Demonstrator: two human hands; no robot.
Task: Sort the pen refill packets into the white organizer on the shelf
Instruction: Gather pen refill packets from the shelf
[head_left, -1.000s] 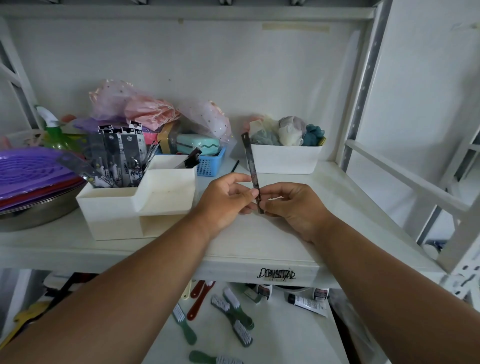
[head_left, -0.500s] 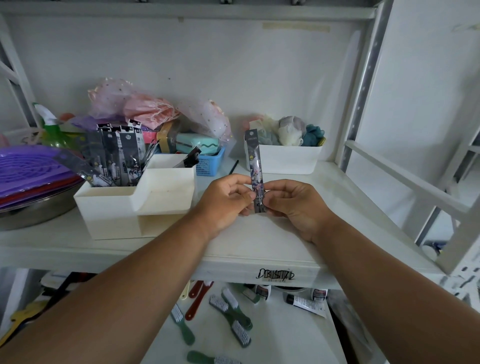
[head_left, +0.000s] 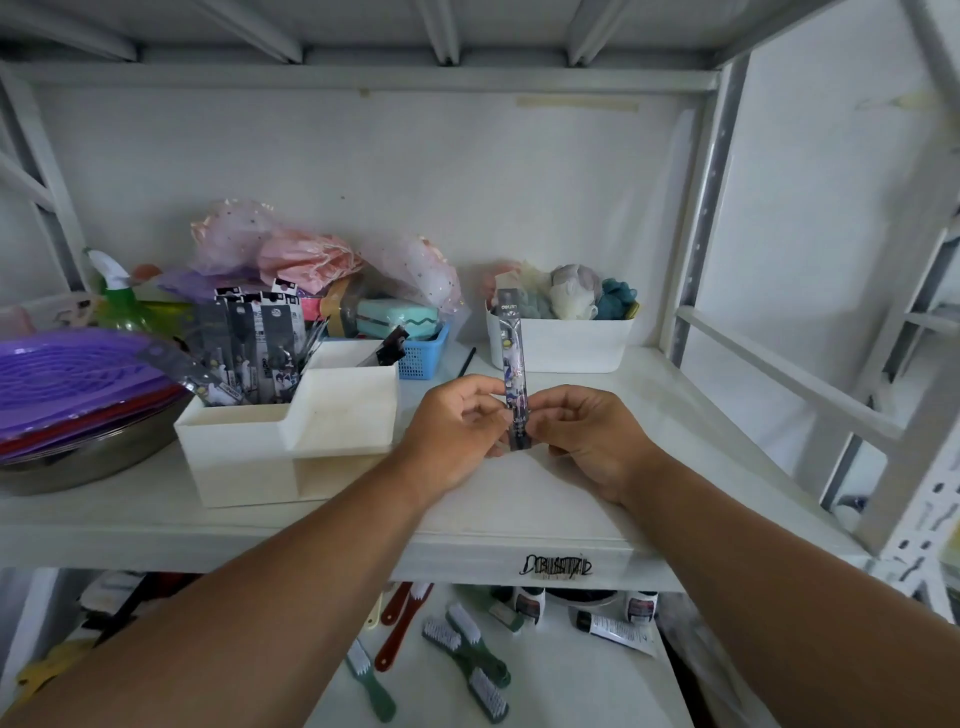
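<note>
A long narrow pen refill packet stands upright above the shelf, its printed face toward me. My left hand and my right hand both pinch its lower end between thumb and fingers. To the left stands the white organizer, a stepped box. Several dark refill packets stand in its rear left compartment. One more packet leans in the rear right compartment.
A white bin with soft items stands behind the held packet. A small blue basket, pink bags, a metal bowl with purple lids and a spray bottle crowd the left. Brushes and tubes lie on the lower shelf.
The packet has turned in my fingers from edge-on to face-on. Both hands stay in the same place on the shelf.
</note>
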